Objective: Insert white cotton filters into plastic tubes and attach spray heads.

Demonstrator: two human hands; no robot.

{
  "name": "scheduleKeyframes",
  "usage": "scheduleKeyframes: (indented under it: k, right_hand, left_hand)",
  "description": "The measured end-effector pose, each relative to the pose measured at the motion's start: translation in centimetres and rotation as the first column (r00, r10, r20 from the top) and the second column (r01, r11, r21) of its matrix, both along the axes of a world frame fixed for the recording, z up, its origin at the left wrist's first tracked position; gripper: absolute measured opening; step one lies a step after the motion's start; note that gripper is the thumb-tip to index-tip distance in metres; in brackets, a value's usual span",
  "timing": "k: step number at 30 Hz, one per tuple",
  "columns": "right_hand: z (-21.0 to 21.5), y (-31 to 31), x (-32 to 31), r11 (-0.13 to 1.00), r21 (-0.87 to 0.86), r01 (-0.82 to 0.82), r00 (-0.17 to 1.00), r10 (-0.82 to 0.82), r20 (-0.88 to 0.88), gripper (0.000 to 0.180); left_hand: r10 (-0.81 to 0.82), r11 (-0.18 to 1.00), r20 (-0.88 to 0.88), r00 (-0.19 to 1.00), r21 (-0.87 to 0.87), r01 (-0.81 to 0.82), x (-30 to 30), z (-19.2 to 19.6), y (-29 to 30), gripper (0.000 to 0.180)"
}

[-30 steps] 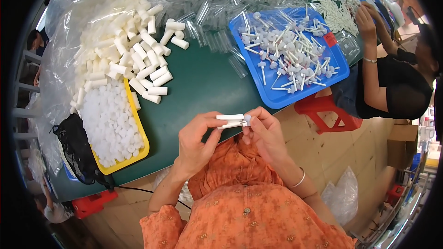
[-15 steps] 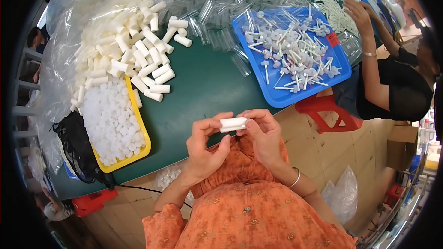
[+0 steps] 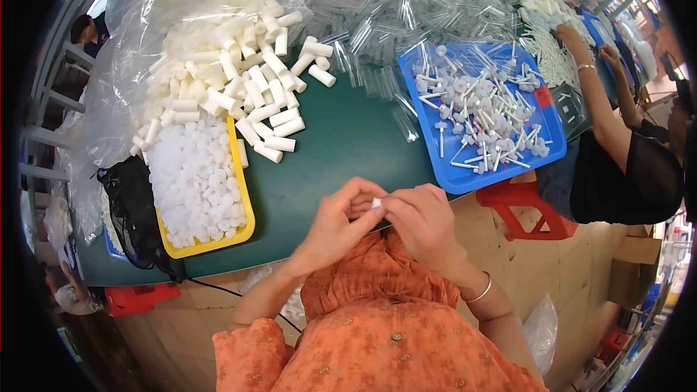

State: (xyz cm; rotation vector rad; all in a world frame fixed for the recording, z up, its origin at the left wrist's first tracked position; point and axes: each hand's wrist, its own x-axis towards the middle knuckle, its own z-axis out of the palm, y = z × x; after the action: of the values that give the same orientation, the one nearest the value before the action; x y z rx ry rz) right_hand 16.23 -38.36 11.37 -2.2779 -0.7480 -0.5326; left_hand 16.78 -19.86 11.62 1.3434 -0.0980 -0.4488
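My left hand (image 3: 340, 219) and my right hand (image 3: 427, 226) meet at the table's near edge, in front of the orange shirt. Between their closed fingertips shows one small end of a white foam-like cylinder (image 3: 376, 203); the fingers cover most of it. Loose white cylinders (image 3: 270, 94) of the same look lie heaped beyond my left hand. Left of them, a yellow tray (image 3: 249, 214) holds many small translucent white caps (image 3: 196, 181). Past my right hand, a blue tray (image 3: 451, 180) carries white sticks with translucent plastic heads (image 3: 501, 112).
Clear plastic tubes (image 3: 406, 7) are piled along the back of the green table (image 3: 327, 149). A black mesh bag (image 3: 129, 207) leans by the yellow tray. At the right, another person's arm (image 3: 606, 105) reaches over thin white sticks (image 3: 548, 43), near a red stool (image 3: 526, 214).
My hands have drawn together and the fingers now cover most of the white cylinder, which showed lengthwise before. The view has shifted, so the table and trays appear farther right and lower.
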Motion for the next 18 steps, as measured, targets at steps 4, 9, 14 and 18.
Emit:
scheduleKeyframes:
  k: [4, 9, 14, 18]
  right_hand:
    - [0.2, -1.1, -1.0, 0.916, 0.384, 0.121, 0.919, 0.043, -0.393, 0.025]
    - [0.7, -1.8, -2.1, 0.875, 0.462, 0.145, 0.904, 0.073, -0.422, 0.023]
    - [0.2, -3.7, -1.8, 0.74, 0.616, 0.27, 0.86, 0.103, -0.5, 0.025]
    - [0.5, -3.5, -1.4, 0.658, 0.72, 0.222, 0.85, 0.231, -0.473, 0.025]
  left_hand:
    - [-0.264, 0.816, 0.736, 0.623, 0.515, -0.262, 6.8, 0.4, -0.9, 0.029]
    - [-0.608, 0.587, 0.758, 0.237, 0.63, -0.508, 11.3, -1.7, -3.0, 0.028]
    - [-0.459, 0.675, 0.785, 0.417, 0.613, -0.411, 9.0, -0.2, -2.5, 0.033]
    - [-0.214, 0.913, 0.163, 0.963, 0.384, 0.138, 2.8, 2.0, -0.6, 0.017]
